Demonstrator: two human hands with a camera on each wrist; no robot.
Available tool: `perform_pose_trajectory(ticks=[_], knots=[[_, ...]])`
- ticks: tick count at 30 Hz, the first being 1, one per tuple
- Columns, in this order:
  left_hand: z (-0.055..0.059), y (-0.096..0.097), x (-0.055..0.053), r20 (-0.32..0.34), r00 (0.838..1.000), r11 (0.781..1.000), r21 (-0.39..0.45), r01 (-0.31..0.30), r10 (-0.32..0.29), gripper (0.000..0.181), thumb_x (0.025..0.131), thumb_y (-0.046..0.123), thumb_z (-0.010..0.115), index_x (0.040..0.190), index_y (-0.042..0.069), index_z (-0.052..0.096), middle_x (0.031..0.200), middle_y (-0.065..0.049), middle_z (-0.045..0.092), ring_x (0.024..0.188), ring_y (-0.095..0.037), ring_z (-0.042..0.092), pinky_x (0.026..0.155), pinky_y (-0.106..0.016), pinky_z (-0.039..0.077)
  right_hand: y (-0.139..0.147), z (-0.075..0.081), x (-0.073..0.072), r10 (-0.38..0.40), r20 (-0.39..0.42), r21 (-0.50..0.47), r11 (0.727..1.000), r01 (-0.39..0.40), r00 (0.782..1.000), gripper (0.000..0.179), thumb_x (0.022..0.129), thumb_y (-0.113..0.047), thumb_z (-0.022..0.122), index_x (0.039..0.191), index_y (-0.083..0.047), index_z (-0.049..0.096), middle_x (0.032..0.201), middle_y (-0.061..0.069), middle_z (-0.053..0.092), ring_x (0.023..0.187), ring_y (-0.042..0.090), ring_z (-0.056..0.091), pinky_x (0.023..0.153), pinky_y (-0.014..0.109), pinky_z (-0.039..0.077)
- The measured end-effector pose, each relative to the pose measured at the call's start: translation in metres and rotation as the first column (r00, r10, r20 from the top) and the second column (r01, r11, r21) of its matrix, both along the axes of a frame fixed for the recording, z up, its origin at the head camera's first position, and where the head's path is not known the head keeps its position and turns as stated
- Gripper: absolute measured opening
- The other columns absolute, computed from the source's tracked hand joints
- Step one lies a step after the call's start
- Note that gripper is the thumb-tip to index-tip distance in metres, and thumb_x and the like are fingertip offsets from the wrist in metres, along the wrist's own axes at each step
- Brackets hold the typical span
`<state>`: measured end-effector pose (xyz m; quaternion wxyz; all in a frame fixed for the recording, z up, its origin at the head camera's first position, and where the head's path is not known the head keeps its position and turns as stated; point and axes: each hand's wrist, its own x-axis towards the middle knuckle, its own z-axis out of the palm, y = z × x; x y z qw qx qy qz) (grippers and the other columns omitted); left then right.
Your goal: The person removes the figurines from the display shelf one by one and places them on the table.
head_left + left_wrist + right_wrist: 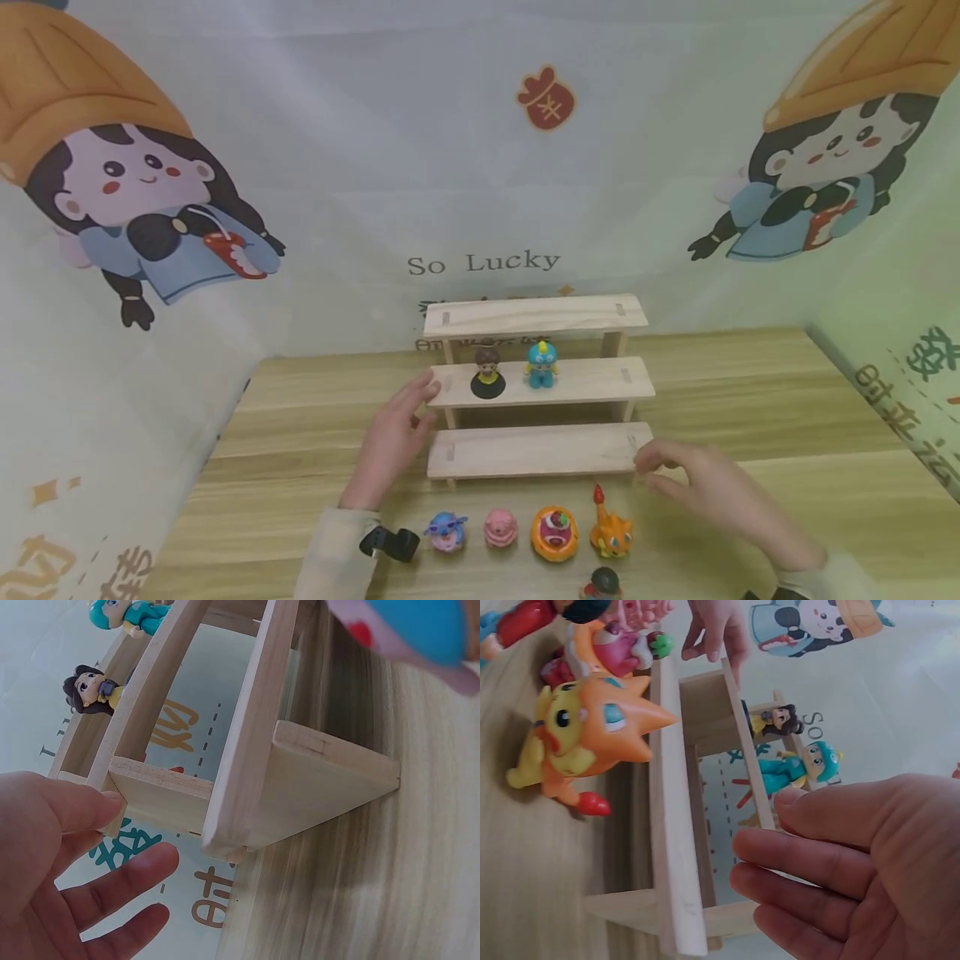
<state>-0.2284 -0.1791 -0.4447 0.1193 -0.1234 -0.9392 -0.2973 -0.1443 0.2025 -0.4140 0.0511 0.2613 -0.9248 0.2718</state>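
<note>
A three-tier wooden display shelf [536,450] stands on the table. My left hand [393,433] is at the left end of its middle tier. In the left wrist view, the thumb [86,806] touches that board's end while the other fingers stay loose. Beside the bottom tier's right end is my right hand [697,479], fingers slightly bent and nothing held; contact with the board cannot be made out. On the middle tier stand a brown-haired figurine in yellow [488,375] and a teal figurine with a yellow crest [542,367].
In front of the shelf sit a blue figurine with sunglasses [447,532], a pink figurine [500,527], a round orange figurine [555,533], an orange figurine with a red-tipped tail [611,533] and a dark-haired figurine [602,583]. Printed cloth [360,167] hangs behind.
</note>
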Motion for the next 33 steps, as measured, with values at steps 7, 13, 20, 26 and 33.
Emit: perform_pose_trajectory(ticks=[7, 13, 20, 26, 33], knots=[[0.001, 0.003, 0.0, 0.007, 1.0, 1.0, -0.007, 0.003, -0.003, 0.046, 0.089, 0.011, 0.065, 0.133, 0.015, 0.054, 0.15, 0.003, 0.041, 0.082, -0.016, 0.064, 0.074, -0.03, 0.056, -0.009, 0.015, -0.015, -0.039, -0.013, -0.019, 0.999, 0.039, 0.999, 0.014, 0.084, -0.009, 0.07, 0.098, -0.012, 0.068, 0.096, -0.004, 0.071, 0.092, 0.022, 0.066, 0.081, 0.042, 0.056], [-0.001, 0.001, -0.002, -0.025, 1.0, 1.0, -0.01, 0.004, -0.005, 0.044, 0.089, 0.01, 0.064, 0.132, 0.015, 0.056, 0.148, 0.002, 0.043, 0.1, -0.023, 0.065, 0.082, -0.036, 0.056, -0.019, 0.022, -0.035, -0.078, -0.034, -0.072, 0.995, 0.076, 0.996, 0.017, 0.085, -0.006, 0.07, 0.101, -0.009, 0.067, 0.096, 0.001, 0.071, 0.092, 0.024, 0.066, 0.081, 0.046, 0.055], [-0.004, 0.0, -0.001, -0.082, 0.996, 1.0, -0.01, 0.029, -0.03, 0.04, 0.089, 0.007, 0.063, 0.129, 0.012, 0.058, 0.145, -0.003, 0.047, 0.125, -0.03, 0.053, 0.099, -0.046, 0.048, -0.034, 0.029, -0.05, -0.129, -0.033, -0.121, 0.985, 0.124, 0.991, 0.021, 0.085, -0.008, 0.07, 0.105, -0.007, 0.065, 0.101, 0.007, 0.07, 0.095, 0.028, 0.065, 0.083, 0.047, 0.054], [-0.002, -0.001, 0.0, -0.081, 0.997, 1.0, -0.004, 0.018, -0.018, 0.041, 0.089, 0.005, 0.063, 0.129, 0.012, 0.058, 0.146, -0.002, 0.046, 0.126, -0.029, 0.052, 0.1, -0.046, 0.047, -0.048, 0.03, -0.064, -0.161, 0.008, -0.162, 0.974, 0.16, 0.987, 0.026, 0.088, -0.01, 0.068, 0.113, -0.004, 0.062, 0.109, 0.012, 0.069, 0.101, 0.03, 0.064, 0.088, 0.049, 0.052], [-0.002, -0.002, 0.0, -0.094, 0.995, 0.999, 0.021, 0.031, -0.029, 0.04, 0.088, 0.004, 0.064, 0.127, 0.011, 0.059, 0.144, -0.005, 0.049, 0.118, -0.03, 0.058, 0.09, -0.042, 0.054, -0.057, 0.029, -0.077, -0.129, 0.011, -0.205, 0.97, 0.128, 0.992, 0.035, 0.088, -0.009, 0.068, 0.119, 0.0, 0.057, 0.115, 0.015, 0.066, 0.106, 0.03, 0.062, 0.092, 0.047, 0.051]])
